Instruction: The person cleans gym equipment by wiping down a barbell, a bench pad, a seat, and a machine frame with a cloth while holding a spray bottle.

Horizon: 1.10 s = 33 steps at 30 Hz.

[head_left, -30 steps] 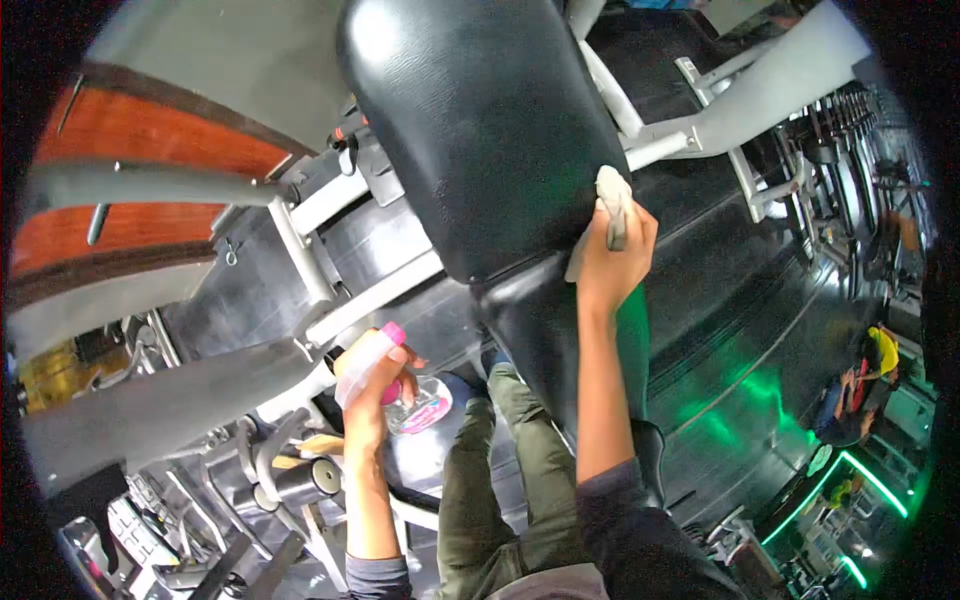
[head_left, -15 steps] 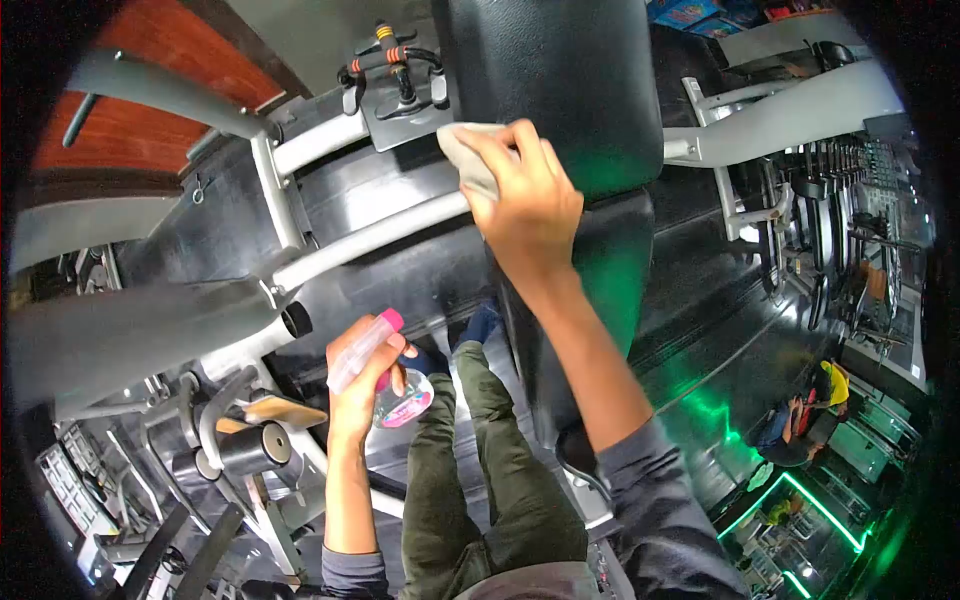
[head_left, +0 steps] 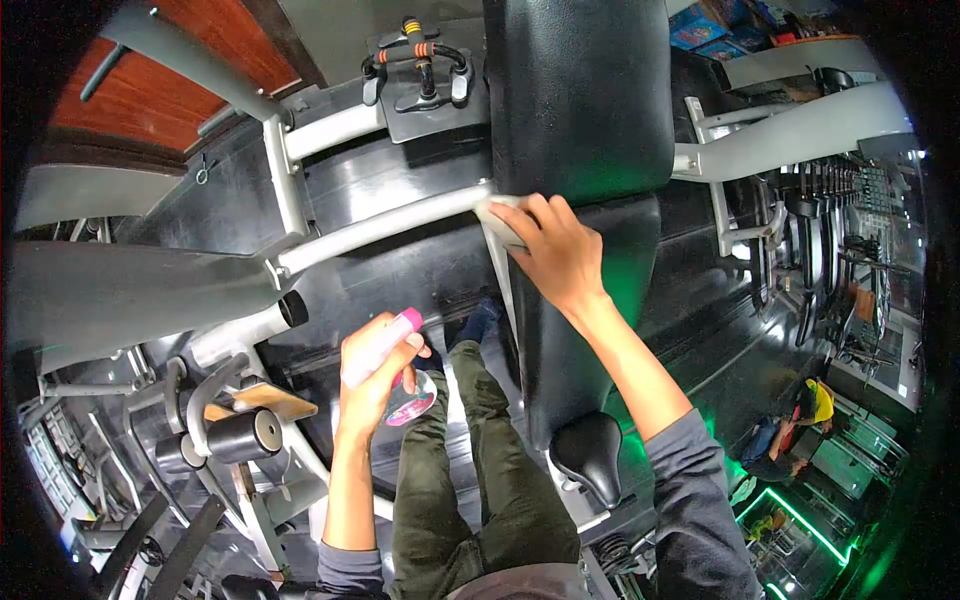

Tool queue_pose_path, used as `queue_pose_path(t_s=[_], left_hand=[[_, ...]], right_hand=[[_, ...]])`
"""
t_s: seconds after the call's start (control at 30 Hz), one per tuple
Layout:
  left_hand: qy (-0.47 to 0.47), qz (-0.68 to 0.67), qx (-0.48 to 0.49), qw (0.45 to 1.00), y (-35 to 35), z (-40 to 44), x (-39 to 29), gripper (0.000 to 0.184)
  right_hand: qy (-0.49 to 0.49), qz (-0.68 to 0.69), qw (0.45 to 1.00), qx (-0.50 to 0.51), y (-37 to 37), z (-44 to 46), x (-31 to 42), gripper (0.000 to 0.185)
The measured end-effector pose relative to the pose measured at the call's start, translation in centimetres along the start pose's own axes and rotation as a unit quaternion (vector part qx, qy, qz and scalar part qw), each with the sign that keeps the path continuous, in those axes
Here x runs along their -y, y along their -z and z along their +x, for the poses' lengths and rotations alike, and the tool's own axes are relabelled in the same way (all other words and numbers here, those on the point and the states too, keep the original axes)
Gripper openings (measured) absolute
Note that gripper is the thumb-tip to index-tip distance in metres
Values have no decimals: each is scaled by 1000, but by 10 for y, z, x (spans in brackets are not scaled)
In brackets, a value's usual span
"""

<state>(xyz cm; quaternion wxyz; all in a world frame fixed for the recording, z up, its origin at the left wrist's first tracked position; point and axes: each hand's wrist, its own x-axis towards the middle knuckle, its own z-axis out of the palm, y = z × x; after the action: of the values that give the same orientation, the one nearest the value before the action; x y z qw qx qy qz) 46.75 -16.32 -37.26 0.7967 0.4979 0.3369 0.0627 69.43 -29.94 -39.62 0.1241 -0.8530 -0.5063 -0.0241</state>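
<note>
- Left hand [head_left: 368, 380] has its fingers wrapped round a spray bottle [head_left: 411, 404], the pink nozzle [head_left: 411, 319] above that grip, the clear body below it
- Right hand [head_left: 562, 252] holds a pale cloth [head_left: 499, 222] under bent fingers, at the left edge of the black bench [head_left: 582, 110]
- Just left of the cloth grip, a metal bar [head_left: 390, 222]
- Beyond the cloth grip, leftward, a handled stand [head_left: 426, 75]
- Below the right hand, near the forearm, a black saddle [head_left: 588, 458]

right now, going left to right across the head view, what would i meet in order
Reddish-brown panel → spray bottle → cloth → black saddle-shaped seat → yellow top on someone in the background.
</note>
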Motion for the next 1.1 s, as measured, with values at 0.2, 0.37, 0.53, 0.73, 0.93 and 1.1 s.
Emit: queue_pose_path(t_s=[0.2,0.37,0.53,0.73,0.93,1.1], left_hand=[[34,52,16,998,-9,-3,10,21],[43,40,11,998,-22,-3,12,21],[43,27,-3,999,-22,3,24,18],[43,112,-25,992,-30,5,44,17],[23,130,-76,988,-77,16,55,20],[-15,86,-79,993,-107,50,60,29]], right_hand=[[30,0,997,-75,0,55,7,48],[45,-62,996,54,-5,2,-1,46],[-24,37,994,96,9,-52,-11,50],[-10,37,997,66,9,-63,-40,50],[-152,195,968,-32,8,-55,-57,37],[-264,255,930,-14,21,-104,-63,31]])
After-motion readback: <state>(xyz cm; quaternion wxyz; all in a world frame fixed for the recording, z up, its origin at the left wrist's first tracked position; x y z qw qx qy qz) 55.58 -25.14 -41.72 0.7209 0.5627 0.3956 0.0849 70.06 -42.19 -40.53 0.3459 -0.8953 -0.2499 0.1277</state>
